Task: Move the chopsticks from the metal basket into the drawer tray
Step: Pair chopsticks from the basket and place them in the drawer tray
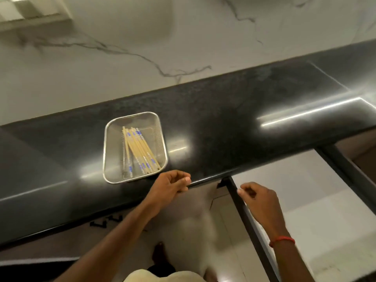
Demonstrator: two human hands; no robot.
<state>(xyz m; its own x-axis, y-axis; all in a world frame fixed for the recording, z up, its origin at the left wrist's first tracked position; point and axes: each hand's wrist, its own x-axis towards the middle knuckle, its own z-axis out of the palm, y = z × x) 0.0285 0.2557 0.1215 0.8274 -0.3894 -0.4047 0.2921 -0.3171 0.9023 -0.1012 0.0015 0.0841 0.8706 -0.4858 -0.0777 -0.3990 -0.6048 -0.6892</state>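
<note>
Bearing illegible blue print: chopsticks (pixel 138 149)

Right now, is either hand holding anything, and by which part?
Nothing is held. Both the left hand and right hand are loosely curled and empty; the chopsticks lie in the metal basket.

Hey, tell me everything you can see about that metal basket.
The metal basket is a silvery, fine-mesh rectangle with rounded corners and a solid rim. It sits upright on the dark countertop near the front edge, holding pale wooden chopsticks with blue markings. The left hand hovers by its near right corner, not touching.
</note>
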